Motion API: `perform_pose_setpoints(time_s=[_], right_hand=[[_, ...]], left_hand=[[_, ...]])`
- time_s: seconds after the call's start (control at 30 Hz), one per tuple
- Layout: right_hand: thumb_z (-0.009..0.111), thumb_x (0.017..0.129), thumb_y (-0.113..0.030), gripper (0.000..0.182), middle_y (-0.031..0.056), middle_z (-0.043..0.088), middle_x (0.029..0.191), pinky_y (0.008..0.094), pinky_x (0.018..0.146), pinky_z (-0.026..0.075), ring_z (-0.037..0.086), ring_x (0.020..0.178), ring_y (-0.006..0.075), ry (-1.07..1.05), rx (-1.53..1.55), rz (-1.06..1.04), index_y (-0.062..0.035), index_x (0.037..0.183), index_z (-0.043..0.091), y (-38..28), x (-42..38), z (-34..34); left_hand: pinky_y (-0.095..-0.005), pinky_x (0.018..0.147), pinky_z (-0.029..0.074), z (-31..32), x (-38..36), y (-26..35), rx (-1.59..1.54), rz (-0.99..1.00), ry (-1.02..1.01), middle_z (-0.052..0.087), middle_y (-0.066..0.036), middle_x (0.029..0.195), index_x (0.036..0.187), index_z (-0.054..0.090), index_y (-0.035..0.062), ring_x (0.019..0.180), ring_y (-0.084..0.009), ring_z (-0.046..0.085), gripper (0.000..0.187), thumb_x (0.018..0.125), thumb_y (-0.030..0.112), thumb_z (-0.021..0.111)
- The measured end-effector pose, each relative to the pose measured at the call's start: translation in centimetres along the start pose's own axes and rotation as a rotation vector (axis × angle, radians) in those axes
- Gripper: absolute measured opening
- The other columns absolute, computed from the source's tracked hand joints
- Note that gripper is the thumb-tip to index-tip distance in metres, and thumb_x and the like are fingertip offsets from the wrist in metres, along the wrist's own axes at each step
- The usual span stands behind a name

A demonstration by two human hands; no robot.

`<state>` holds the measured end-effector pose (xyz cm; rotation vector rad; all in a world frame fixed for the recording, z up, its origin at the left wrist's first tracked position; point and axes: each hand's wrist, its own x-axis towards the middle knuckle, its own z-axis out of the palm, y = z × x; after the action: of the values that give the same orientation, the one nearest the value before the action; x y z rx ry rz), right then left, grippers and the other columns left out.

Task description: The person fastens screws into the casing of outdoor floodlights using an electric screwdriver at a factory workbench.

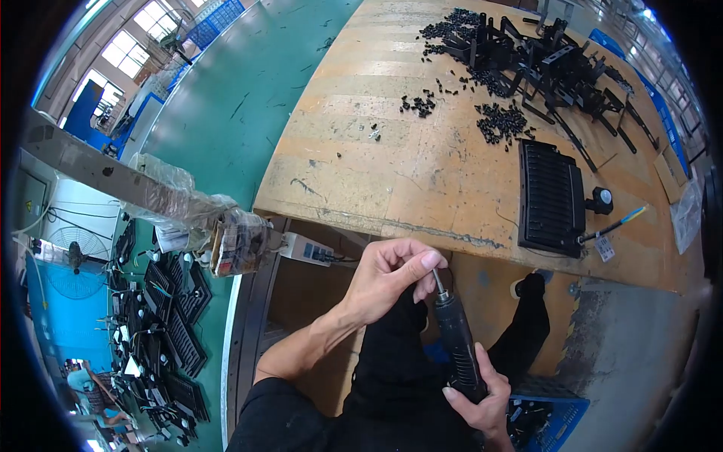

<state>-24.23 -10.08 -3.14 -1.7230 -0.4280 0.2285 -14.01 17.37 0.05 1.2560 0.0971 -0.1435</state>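
Observation:
My right hand (486, 395) is wrapped round the lower body of a black electric screwdriver (456, 339), which points up and slightly left in front of my lap. Its thin metal bit (439, 282) reaches up to my left hand (384, 279). There the thumb and fingers are pinched together at the bit's tip. Whether a small screw sits between those fingertips is hidden. Beyond both hands, at the table's near edge, lies a black finned lamp housing (552, 197) with a knob and a cable on its right side.
Piles of small black screws (503, 123) and a heap of black metal brackets (557, 68) lie on the wooden table (361, 169). A blue crate (561, 418) stands at lower right. Several finned lamps (177, 324) lie on the green surface at left, near a wrapped post (169, 200).

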Motion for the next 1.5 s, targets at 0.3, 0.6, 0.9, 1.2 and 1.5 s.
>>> perform_pose_setpoints(time_s=[0.3,0.6,0.9,1.2,1.5], right_hand=[[0.086,0.078,-0.003,0.089,0.0157,0.077,0.11,0.0286,0.082,0.058,0.073,0.088,0.0158,0.127,0.091,0.149,0.0089,0.156,0.044,2.7,4.6,-1.6],[0.08,0.077,0.0,0.089,0.0153,0.075,0.116,0.0272,0.082,0.058,0.072,0.089,0.0147,0.19,0.16,0.28,0.0064,0.158,0.043,3.9,4.9,-2.6],[0.079,0.077,0.001,0.091,0.0124,0.073,0.114,0.0274,0.081,0.058,0.07,0.087,0.0133,0.189,0.199,0.326,0.0023,0.16,0.042,4.0,4.7,-2.7],[0.088,0.079,-0.002,0.09,0.0152,0.076,0.116,0.0287,0.088,0.057,0.073,0.096,0.0142,0.229,0.097,0.221,0.0053,0.157,0.045,2.4,1.0,-3.6],[0.076,0.088,0.004,0.087,0.0051,0.067,0.094,0.0227,0.054,0.051,0.061,0.063,0.0075,0.479,0.332,0.414,0.0005,0.164,0.035,2.2,-5.6,-5.0]], left_hand=[[-0.0325,0.071,0.055,-13.5,13.7,4.5,1.05,0.468,0.477,0.077,-0.01,0.097,0.119,0.078,0.0002,0.081,-0.0173,0.07,0.025,0.102,0.017,0.072],[-0.0396,0.086,0.055,-16.6,14.8,4.8,1.512,0.516,0.317,0.073,-0.016,0.108,0.112,0.079,0.0025,0.101,-0.0324,0.07,0.018,0.097,0.004,0.068],[-0.0417,0.09,0.055,-15.9,14.7,5.3,1.488,0.556,0.295,0.073,-0.014,0.106,0.111,0.078,0.0029,0.1,-0.0341,0.07,0.018,0.096,0.01,0.071],[-0.0401,0.08,0.056,-13.4,14.2,5.0,1.566,0.63,0.335,0.072,-0.014,0.1,0.104,0.074,0.0012,0.09,-0.0325,0.071,0.013,0.092,-0.001,0.069],[-0.0359,0.091,0.058,6.2,18.1,0.5,1.034,0.724,0.028,0.078,-0.017,0.111,0.118,0.071,-0.0016,0.104,-0.0279,0.076,0.019,0.103,0.01,0.067]])
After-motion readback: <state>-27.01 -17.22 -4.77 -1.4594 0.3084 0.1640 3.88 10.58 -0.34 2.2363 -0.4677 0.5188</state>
